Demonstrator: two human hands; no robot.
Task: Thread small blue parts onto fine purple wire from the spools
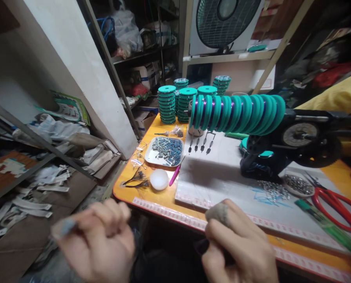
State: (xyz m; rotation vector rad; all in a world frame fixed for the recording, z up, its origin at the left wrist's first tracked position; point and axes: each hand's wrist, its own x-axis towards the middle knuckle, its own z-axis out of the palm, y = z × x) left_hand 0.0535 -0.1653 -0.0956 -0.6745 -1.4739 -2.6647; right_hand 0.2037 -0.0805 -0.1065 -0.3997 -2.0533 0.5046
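My left hand (95, 239) is raised off the table's front left edge, its fingers curled in and the thumb against the index finger. A grey-blue wrap covers one of its fingertips. Opposite it, my right hand (237, 243) is closed too, with a grey cover on the bent index finger. Anything thin between the fingers of either hand is too fine to make out. Beyond the right hand, a black winding machine (264, 151) carries a row of green foam spools (237, 112) with purple line. A white tray (147, 157) holds small blue and silver metal pieces (167, 149).
Near the tray lie a white dome-shaped thing (159, 179), a pink pen-like tool (175, 175) and dark bristly bundles (137, 181). Red-handled scissors (337, 208), a green strip (334, 228) and a dish of beads (298, 185) are at right. Stacked spools (167, 105) and a fan (227, 23) stand behind.
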